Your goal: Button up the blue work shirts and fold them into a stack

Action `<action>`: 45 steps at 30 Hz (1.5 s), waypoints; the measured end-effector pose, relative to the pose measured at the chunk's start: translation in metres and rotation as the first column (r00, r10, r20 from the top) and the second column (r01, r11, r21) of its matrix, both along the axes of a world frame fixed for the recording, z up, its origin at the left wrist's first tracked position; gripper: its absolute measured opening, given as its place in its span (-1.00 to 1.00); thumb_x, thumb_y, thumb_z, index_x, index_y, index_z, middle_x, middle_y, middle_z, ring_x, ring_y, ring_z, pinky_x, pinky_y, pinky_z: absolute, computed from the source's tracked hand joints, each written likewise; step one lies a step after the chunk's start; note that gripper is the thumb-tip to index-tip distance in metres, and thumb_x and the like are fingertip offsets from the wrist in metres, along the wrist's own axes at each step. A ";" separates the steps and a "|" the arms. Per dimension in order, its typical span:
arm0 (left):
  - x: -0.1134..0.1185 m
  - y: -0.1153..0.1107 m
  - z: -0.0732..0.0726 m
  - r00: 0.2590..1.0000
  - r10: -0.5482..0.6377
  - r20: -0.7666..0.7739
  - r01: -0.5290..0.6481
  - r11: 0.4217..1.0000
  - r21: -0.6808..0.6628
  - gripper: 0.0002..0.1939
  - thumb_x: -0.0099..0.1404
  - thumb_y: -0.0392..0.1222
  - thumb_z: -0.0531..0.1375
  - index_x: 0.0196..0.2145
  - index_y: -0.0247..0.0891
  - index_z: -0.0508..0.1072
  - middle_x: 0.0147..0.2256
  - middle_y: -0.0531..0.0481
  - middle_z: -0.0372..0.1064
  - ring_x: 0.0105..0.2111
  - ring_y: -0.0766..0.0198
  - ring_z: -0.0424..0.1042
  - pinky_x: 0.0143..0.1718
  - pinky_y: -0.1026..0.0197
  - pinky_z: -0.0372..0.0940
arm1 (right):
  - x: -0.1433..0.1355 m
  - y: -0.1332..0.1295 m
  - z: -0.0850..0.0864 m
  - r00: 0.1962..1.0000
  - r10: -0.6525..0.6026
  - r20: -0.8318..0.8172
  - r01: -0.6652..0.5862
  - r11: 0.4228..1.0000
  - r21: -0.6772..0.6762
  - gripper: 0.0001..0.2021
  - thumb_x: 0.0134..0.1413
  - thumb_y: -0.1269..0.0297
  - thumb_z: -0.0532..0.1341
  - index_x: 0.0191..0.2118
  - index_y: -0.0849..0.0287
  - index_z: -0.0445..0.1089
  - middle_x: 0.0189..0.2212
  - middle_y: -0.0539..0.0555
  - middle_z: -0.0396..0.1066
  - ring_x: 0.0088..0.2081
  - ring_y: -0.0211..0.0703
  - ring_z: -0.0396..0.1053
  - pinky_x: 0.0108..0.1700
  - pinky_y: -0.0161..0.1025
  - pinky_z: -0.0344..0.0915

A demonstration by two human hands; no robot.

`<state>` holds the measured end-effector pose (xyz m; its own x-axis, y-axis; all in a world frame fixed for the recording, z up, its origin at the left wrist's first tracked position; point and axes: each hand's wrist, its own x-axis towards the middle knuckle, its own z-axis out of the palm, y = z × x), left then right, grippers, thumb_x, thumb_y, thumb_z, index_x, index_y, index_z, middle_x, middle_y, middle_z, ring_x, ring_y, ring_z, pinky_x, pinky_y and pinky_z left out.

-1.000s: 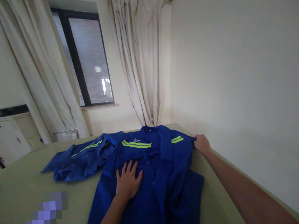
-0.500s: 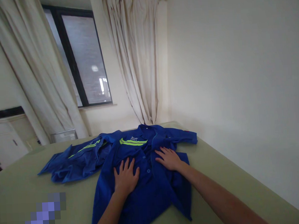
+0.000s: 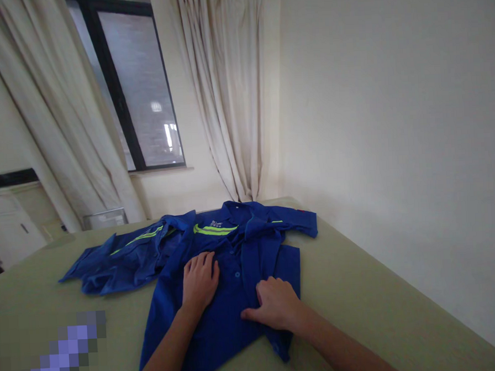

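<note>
The left hand is lying flat, fingers spread, on the blue work shirt at the frame's centre. The right hand, fingers curled loosely, is pressing the shirt's lower front, gripping nothing, on the pale green surface.

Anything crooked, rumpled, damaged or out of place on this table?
No damage or spill shows. The blue shirt lies open-fronted under the left hand and right hand, its near hem hanging over the table edge. A second blue garment lies bunched at its left.
</note>
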<state>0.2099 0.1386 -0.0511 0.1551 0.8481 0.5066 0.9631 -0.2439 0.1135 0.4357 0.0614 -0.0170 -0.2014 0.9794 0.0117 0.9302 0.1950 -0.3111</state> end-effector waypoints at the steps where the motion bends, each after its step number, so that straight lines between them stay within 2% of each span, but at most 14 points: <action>1: 0.001 -0.003 0.003 0.998 -0.060 -0.014 0.061 0.997 0.052 -0.62 0.50 -0.17 -0.05 0.08 -0.25 0.47 0.03 -0.20 0.48 0.04 0.02 0.41 0.11 -0.08 0.22 | 0.006 -0.002 -0.003 0.998 0.026 -0.061 -0.027 1.000 -0.010 -0.65 -0.04 -0.07 0.38 -0.33 0.14 0.49 -0.34 0.20 0.56 -0.26 0.13 0.52 -0.25 -0.11 0.33; 4: 0.009 -0.023 0.013 0.978 -0.208 -0.011 0.208 0.973 0.102 -0.65 0.47 -0.30 -0.04 0.00 -0.21 0.50 -0.12 -0.14 0.51 -0.10 0.07 0.44 -0.04 0.00 0.25 | 0.021 0.009 -0.015 0.932 0.081 -0.354 -0.084 0.996 0.007 -0.86 -0.10 0.37 0.35 -0.35 0.12 0.41 -0.48 -0.03 0.47 -0.40 -0.16 0.44 -0.36 -0.31 0.23; 6: 0.018 -0.043 0.017 0.945 -0.327 0.018 0.326 0.945 0.037 -0.65 0.46 -0.32 -0.03 0.01 -0.17 0.49 -0.14 -0.10 0.50 -0.13 0.10 0.44 -0.07 0.03 0.26 | 0.030 0.023 -0.020 0.810 0.042 -0.585 -0.052 0.999 0.000 -0.86 -0.07 0.44 0.30 -0.36 0.12 0.35 -0.54 -0.11 0.39 -0.48 -0.27 0.37 -0.44 -0.38 0.19; 11: 0.040 -0.094 0.012 0.814 -0.573 0.093 0.578 0.786 -0.218 -0.45 0.32 0.11 0.25 0.22 0.03 0.35 0.16 -0.08 0.39 0.12 -0.02 0.36 0.19 -0.11 0.19 | 0.065 0.041 -0.010 0.223 -0.149 -0.963 0.083 0.988 -0.133 -0.93 0.19 0.27 0.21 -0.25 0.14 0.39 -0.56 -0.15 0.43 -0.57 -0.31 0.41 -0.54 -0.43 0.33; 14: 0.046 -0.102 0.003 0.834 -0.536 0.129 0.549 0.785 -0.287 -0.58 0.35 0.07 0.24 0.14 0.10 0.44 0.17 -0.04 0.40 0.13 -0.04 0.38 0.16 -0.10 0.23 | 0.085 0.030 0.008 0.000 -0.016 -1.000 0.050 0.999 -0.016 -0.80 0.23 0.26 0.17 -0.11 0.16 0.48 -0.27 0.03 0.60 -0.31 -0.27 0.58 -0.29 -0.41 0.51; 18: 0.039 -0.087 0.005 0.850 -0.410 0.329 0.497 0.832 -0.247 -0.72 0.48 -0.04 0.04 -0.17 -0.07 0.54 -0.19 -0.01 0.56 -0.17 0.11 0.52 -0.10 0.10 0.33 | 0.100 0.013 0.030 -0.232 0.106 -0.967 -0.009 0.994 0.111 -0.63 0.13 0.28 0.30 0.08 -0.01 0.46 -0.05 0.00 0.58 -0.12 -0.24 0.58 -0.17 -0.38 0.55; 21: 0.019 -0.073 0.024 0.720 -0.194 0.667 0.312 0.948 -0.061 -0.57 0.50 0.12 -0.05 -0.32 -0.16 0.45 -0.42 0.05 0.45 -0.39 0.20 0.44 -0.32 0.23 0.31 | 0.115 0.007 0.040 -0.353 0.149 -0.923 0.036 0.989 0.146 -0.56 0.06 0.33 0.33 0.10 -0.05 0.45 -0.06 -0.04 0.58 -0.18 -0.31 0.57 -0.21 -0.46 0.53; 24: 0.000 -0.072 0.048 0.559 -0.143 0.817 0.155 0.986 0.066 -0.55 0.46 0.22 -0.02 -0.31 -0.16 0.41 -0.43 0.08 0.37 -0.37 0.21 0.39 -0.30 0.25 0.30 | 0.135 0.005 0.047 -0.311 0.237 -0.920 0.231 0.958 0.169 -0.67 0.11 0.21 0.30 0.03 -0.03 0.49 -0.14 0.01 0.59 -0.19 -0.20 0.56 -0.27 -0.38 0.54; 28: 0.011 -0.091 0.054 0.601 -0.208 0.771 0.308 0.951 0.016 -0.72 0.43 0.08 0.08 -0.14 -0.14 0.43 -0.34 0.05 0.40 -0.31 0.18 0.41 -0.24 0.22 0.33 | 0.130 0.001 0.058 -0.113 0.198 -0.974 0.236 0.957 0.167 -0.54 0.04 0.15 0.36 0.10 -0.02 0.46 -0.18 0.03 0.57 -0.33 -0.16 0.51 -0.41 -0.30 0.48; 31: 0.034 -0.106 0.035 0.698 -0.364 0.616 0.546 0.828 -0.130 -0.84 0.32 -0.21 0.16 -0.14 -0.10 0.48 -0.14 -0.06 0.45 -0.13 0.12 0.45 -0.04 0.14 0.35 | 0.091 -0.006 0.056 0.172 0.128 -0.977 0.038 0.990 0.136 -0.48 0.01 0.20 0.36 0.15 0.03 0.45 -0.08 0.08 0.54 -0.24 -0.10 0.50 -0.23 -0.20 0.49; 35: 0.042 -0.111 0.014 0.791 -0.386 0.475 0.564 0.762 -0.318 -0.68 0.17 -0.36 0.24 -0.15 -0.03 0.55 -0.09 -0.03 0.52 -0.05 0.03 0.48 0.05 0.07 0.32 | 0.033 -0.016 0.030 0.553 0.184 -0.813 -0.120 0.983 0.141 -0.48 0.00 0.31 0.35 0.14 0.06 0.47 -0.07 0.09 0.50 -0.07 -0.04 0.42 0.01 -0.11 0.39; 38: 0.029 -0.110 0.023 0.738 -0.317 0.596 0.598 0.717 -0.358 -0.87 0.34 -0.15 0.21 -0.18 -0.04 0.56 -0.23 0.04 0.57 -0.19 0.12 0.52 -0.08 0.17 0.34 | 0.012 -0.017 0.009 0.496 0.154 -0.855 -0.122 0.987 0.106 -0.43 -0.01 0.33 0.35 0.19 0.05 0.40 -0.23 0.01 0.45 -0.22 -0.14 0.41 -0.15 -0.22 0.38; 41: 0.015 -0.111 0.043 0.610 -0.303 0.732 0.678 0.677 -0.284 -0.74 0.46 0.00 0.10 -0.16 -0.07 0.57 -0.21 0.02 0.55 -0.16 0.17 0.49 -0.06 0.23 0.32 | 0.009 -0.016 0.002 0.368 0.137 -0.920 -0.070 0.990 0.119 -0.48 0.04 0.26 0.36 0.16 0.07 0.38 -0.24 0.02 0.45 -0.24 -0.15 0.41 -0.18 -0.24 0.35; 45: 0.011 -0.111 0.051 0.519 -0.284 0.806 0.694 0.691 -0.203 -0.66 0.49 0.05 0.04 -0.11 -0.11 0.57 -0.18 -0.02 0.48 -0.18 0.21 0.44 -0.11 0.26 0.30 | 0.006 -0.024 0.007 0.400 0.165 -0.902 -0.098 0.986 0.137 -0.71 0.20 0.19 0.31 0.03 0.05 0.47 -0.20 0.06 0.51 -0.16 -0.10 0.43 -0.06 -0.19 0.33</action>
<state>0.2204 0.0273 0.0001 0.4157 0.8787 0.2345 0.2742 -0.3669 0.8889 0.4420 0.0377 -0.0097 -0.1658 0.9325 0.3209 0.0693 0.3356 -0.9394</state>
